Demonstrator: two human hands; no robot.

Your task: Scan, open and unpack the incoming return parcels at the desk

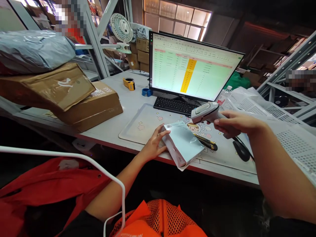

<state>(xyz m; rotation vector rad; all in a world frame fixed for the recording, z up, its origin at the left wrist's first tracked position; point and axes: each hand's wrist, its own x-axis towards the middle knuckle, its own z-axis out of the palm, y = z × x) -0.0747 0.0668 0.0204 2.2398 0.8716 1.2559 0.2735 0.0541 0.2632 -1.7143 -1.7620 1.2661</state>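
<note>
My left hand grips the left side of a pale blue-white box, which looks wrapped in clear film. The box rests tilted at the desk's front edge, and a printed label with a barcode shows at its top left corner. In my right hand is a grey-white barcode scanner, held by its handle above the desk mat, its head pointing left over the box's far side. A yellow and black utility knife lies just right of the box. Right of that is a black mouse.
A monitor showing a spreadsheet stands behind a black keyboard. Cardboard boxes are stacked at left, near a yellow tape measure and blue tape roll. White perforated packaging fills the right side. A white cable crosses the lower left.
</note>
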